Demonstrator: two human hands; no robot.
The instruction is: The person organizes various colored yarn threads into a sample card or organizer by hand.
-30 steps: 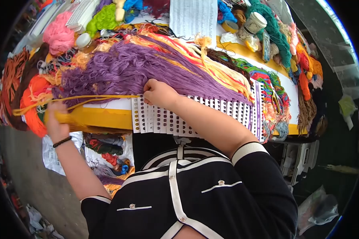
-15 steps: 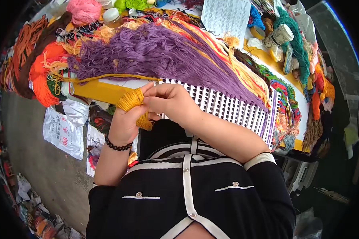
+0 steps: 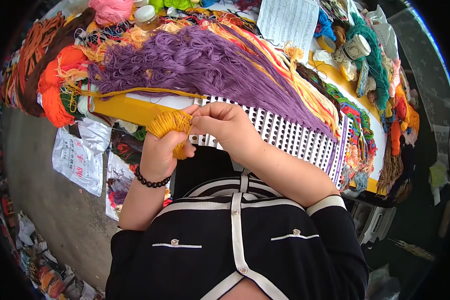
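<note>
My left hand [image 3: 160, 152] is wrapped around a bundle of golden-yellow thread [image 3: 169, 124], which bulges above and below the thumb. Beside it, my right hand [image 3: 227, 125] pinches at the bundle's right side, thumb and forefinger pressed together; strands run toward these fingertips. Just behind both hands lies a white strip board with rows of black holes [image 3: 285, 136]. Long purple thread [image 3: 185, 65] hangs from the board's holes and spreads across the table. A yellow strand [image 3: 145, 93] stretches along the purple thread's near edge.
Orange yarn [image 3: 55, 85] is heaped at the left, teal yarn [image 3: 374, 65] at the right. A printed sheet [image 3: 287, 25], a lidded jar [image 3: 146, 17] and a patterned cup [image 3: 354, 47] stand or lie at the back. White printed plastic bags [image 3: 80, 160] hang off the near left edge.
The yellow bundle has turned in my left hand and its strands look looser. My right hand has shifted slightly right, still pinching. The whole view has moved a little.
</note>
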